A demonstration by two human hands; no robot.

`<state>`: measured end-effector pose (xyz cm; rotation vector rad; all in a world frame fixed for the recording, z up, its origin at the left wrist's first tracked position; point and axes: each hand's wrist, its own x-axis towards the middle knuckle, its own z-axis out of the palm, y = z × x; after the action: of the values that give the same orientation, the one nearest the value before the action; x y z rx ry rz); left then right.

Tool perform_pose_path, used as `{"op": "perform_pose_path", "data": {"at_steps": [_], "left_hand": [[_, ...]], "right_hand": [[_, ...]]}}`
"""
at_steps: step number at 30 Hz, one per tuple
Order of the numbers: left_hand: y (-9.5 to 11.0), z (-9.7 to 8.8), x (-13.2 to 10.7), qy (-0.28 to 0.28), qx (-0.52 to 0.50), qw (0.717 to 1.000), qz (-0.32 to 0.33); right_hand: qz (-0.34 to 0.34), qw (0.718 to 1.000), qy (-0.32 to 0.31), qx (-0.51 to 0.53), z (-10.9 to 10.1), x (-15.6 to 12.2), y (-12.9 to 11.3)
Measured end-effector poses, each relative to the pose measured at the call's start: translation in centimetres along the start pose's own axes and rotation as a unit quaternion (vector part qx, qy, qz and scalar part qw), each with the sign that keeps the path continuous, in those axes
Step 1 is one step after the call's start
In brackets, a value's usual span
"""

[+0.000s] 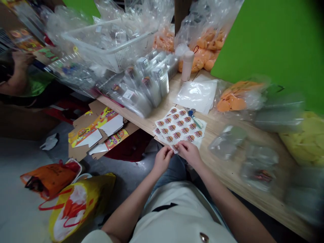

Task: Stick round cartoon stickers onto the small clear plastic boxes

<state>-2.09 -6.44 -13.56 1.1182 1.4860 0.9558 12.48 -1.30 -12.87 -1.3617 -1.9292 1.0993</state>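
A sheet of small round orange stickers (178, 127) lies at the near edge of the wooden table (227, 168). My left hand (162, 159) and my right hand (188, 152) meet at the sheet's nearest edge, fingers curled and pinched together on the sheet's corner. What exactly sits between the fingertips is too small to make out. A small blue-handled tool (194, 118) rests on the sheet's far side.
Clear bags (227, 141) lie to the right, white sheets (197, 94) and a white bottle (187, 65) behind. A white basket (111, 47) and bagged packs (144, 84) crowd the left. Orange pieces in bags (234, 98), flattened cartons (101, 130) and shopping bags (76, 202) are on the floor. Another person's arm (17, 74) is far left.
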Motion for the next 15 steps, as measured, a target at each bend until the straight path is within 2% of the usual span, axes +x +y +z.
{"op": "perform_pose_path", "data": {"at_steps": [5,7,10,12,15], "left_hand": [[0.2,-0.3,-0.1,0.005,0.004,1.0,0.006],[0.4,-0.2,-0.1,0.018,0.039,0.999,0.022],[0.4,0.0,0.1,0.027,0.058,0.997,0.029],[0.0,0.0,0.2,0.034,0.031,0.999,-0.01],[-0.4,-0.5,0.1,0.023,-0.006,0.993,-0.113]], "right_hand": [[-0.059,0.997,-0.035,-0.027,0.0,-0.5,-0.7],[-0.036,0.999,-0.03,-0.005,0.1,-0.5,-0.9],[0.029,0.998,0.014,0.052,0.2,0.1,-0.5],[0.068,0.993,0.065,0.066,0.0,0.7,0.1],[0.122,0.979,0.139,0.081,-0.7,1.1,0.6]]}}
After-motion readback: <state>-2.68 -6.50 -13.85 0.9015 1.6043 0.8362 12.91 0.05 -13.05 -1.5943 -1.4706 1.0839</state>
